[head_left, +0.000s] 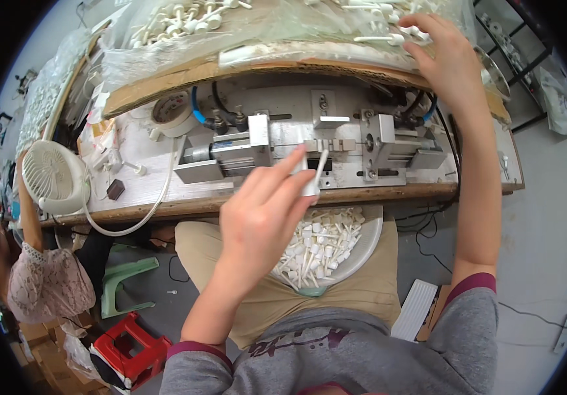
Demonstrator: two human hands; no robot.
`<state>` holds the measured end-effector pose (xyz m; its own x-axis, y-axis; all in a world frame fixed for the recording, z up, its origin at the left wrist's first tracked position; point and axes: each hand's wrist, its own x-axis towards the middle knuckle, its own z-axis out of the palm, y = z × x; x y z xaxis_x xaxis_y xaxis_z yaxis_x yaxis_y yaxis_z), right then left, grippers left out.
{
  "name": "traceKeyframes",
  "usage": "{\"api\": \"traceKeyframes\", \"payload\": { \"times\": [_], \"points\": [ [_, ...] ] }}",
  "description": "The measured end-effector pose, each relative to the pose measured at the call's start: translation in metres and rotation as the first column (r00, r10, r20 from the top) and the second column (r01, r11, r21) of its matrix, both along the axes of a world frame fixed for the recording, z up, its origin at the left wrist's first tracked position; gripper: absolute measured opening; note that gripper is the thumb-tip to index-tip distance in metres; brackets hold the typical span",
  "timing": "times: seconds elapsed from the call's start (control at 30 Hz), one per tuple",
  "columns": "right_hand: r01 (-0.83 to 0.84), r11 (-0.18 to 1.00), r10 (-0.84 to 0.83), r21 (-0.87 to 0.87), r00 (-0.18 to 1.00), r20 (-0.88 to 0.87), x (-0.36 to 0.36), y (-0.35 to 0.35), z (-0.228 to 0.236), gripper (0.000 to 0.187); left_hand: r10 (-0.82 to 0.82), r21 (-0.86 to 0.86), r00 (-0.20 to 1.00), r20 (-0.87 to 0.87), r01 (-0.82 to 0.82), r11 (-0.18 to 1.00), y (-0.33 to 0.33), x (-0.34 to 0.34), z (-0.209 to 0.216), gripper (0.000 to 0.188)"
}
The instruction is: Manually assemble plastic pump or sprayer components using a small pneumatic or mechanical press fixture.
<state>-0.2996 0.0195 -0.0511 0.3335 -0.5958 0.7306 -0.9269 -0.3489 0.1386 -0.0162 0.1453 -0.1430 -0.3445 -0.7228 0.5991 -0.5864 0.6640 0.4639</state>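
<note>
My left hand (257, 214) is at the front edge of the bench, fingers closed around a white plastic cap with a thin stem (321, 168). The piece is slanted beside the middle of a metal clamping fixture (333, 145), partly hidden by my fingers. My right hand (445, 62) reaches over the raised cardboard to the far right, thumb and index finger apart. Between and beside those fingertips lie white stemmed caps (389, 39) on plastic sheeting. Below my left hand, a white basket (369, 250) on my lap holds many similar pieces.
Air cylinders (231, 155) flank the fixture, with blue and black hoses. A tape roll (171, 112) and a white fan (53, 176) stand to the left. Cardboard (158, 82) edges the far pile. Another person's lace sleeve (50, 283) shows at left, near a red stool (132, 349).
</note>
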Motion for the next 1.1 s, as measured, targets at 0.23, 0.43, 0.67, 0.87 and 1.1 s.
{"api": "traceKeyframes", "payload": {
  "times": [0.23,0.43,0.67,0.87,1.1],
  "points": [
    [-0.278,0.828,0.072,0.488,0.914,0.399,-0.01,-0.041,-0.015,0.023,-0.02,0.137,0.946,0.325,-0.026,0.99,-0.005,-0.018,-0.013,0.025],
    [-0.343,0.856,0.117,0.388,0.858,0.5,-0.011,-0.039,-0.025,0.022,-0.127,0.104,0.988,0.091,0.118,0.988,-0.008,-0.021,-0.018,0.027],
    [-0.443,0.834,0.195,0.329,0.794,0.576,-0.007,-0.042,-0.035,0.022,-0.091,0.148,0.985,0.148,0.069,0.987,-0.007,-0.014,-0.019,0.024],
    [-0.382,0.846,0.15,0.372,0.84,0.522,-0.021,-0.047,-0.043,0.017,-0.09,0.161,0.978,0.189,0.06,0.985,-0.009,-0.009,-0.016,0.029],
    [-0.408,0.811,0.139,0.419,0.831,0.539,-0.031,-0.053,-0.049,0.02,-0.005,0.009,0.968,0.249,0.003,1.0,-0.025,-0.014,-0.017,0.02]
  ]
}}
